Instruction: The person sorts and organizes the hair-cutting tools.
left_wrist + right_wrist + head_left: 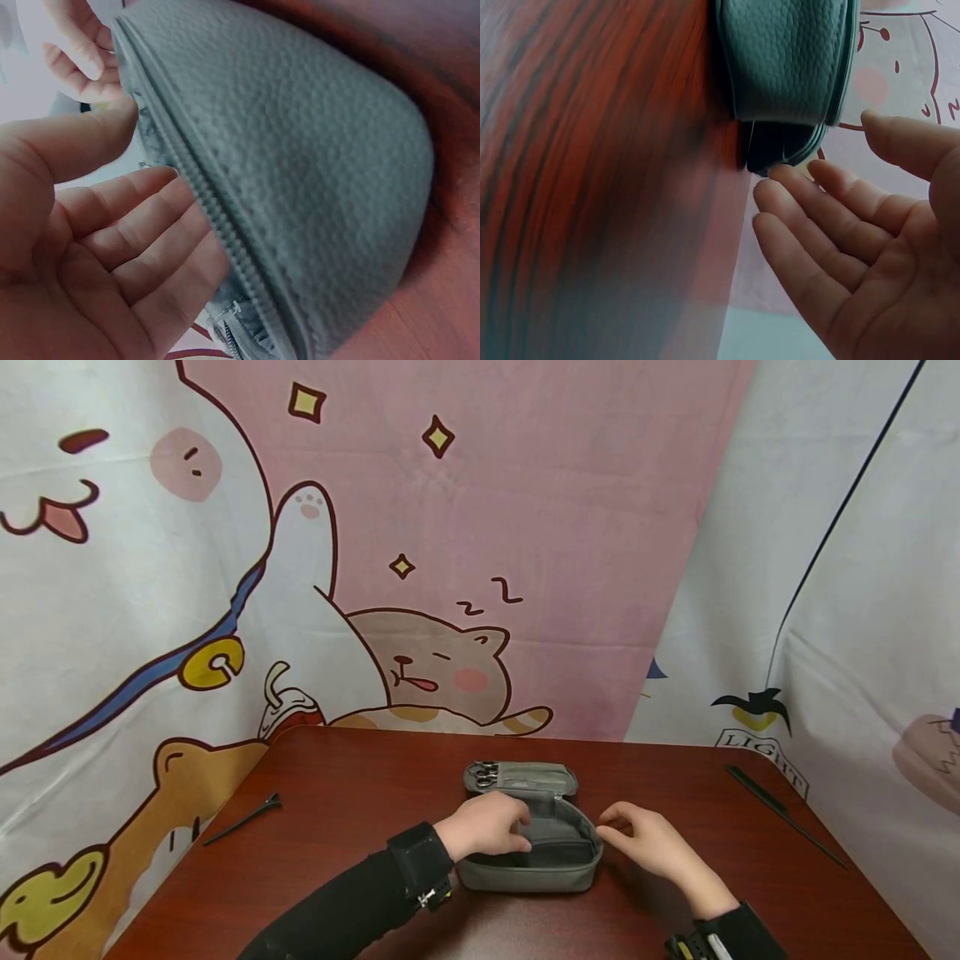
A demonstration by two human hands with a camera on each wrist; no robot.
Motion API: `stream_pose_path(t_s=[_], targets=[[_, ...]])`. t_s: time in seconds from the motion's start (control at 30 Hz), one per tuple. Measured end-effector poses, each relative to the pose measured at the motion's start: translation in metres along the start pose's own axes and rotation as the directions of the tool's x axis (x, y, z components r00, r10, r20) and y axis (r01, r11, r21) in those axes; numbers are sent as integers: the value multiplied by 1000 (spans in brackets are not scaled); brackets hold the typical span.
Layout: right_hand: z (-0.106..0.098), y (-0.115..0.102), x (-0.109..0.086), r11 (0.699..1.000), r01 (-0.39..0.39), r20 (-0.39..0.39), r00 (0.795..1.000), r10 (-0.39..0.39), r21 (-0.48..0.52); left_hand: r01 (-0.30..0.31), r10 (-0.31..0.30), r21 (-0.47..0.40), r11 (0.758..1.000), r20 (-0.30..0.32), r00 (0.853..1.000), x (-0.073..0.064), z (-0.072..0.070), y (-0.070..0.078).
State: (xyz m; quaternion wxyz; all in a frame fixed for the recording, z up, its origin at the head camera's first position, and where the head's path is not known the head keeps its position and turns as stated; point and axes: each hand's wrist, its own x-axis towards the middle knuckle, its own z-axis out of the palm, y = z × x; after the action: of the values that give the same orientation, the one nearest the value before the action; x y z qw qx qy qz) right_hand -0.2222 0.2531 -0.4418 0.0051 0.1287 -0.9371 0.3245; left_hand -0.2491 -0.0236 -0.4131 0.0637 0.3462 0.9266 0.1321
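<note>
Left hand (483, 822) loose-fingered at mouth of grey zip case (525, 881); right hand (651, 841) relaxed, empty, just beside. Case on worktop (360, 793) between both: likely light, soft-walled, grippy; best held by ends.

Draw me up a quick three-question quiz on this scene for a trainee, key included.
1. True or false: the case is zipped shut.
2. Which hand is over the case's opening?
3. The table is: A) white; B) reddish brown; C) green.

Key:
1. False; its lid is folded back.
2. The left hand.
3. B.
</note>
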Motion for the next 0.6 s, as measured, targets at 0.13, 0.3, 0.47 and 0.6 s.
stream_pose_path(t_s=[0.13, 0.3, 0.47, 0.6], targets=[[-5, 5, -2, 1000, 17, -26, 999, -18, -20, 9, -9, -34, 999, 3, 1000, -11, -2, 1], [-14, 13, -6, 998, 35, -54, 998, -38, -56, -20, 19, -38, 999, -8, 1000, -23, -3, 2], [-26, 24, -10, 994, 23, -79, 996, -32, -103, -37, 37, -2, 999, -19, 999, -33, 1, 2], [-35, 38, -14, 988, -1, -109, 994, -17, -158, -53, 53, 27, 998, -28, 998, -41, 4, 1]])
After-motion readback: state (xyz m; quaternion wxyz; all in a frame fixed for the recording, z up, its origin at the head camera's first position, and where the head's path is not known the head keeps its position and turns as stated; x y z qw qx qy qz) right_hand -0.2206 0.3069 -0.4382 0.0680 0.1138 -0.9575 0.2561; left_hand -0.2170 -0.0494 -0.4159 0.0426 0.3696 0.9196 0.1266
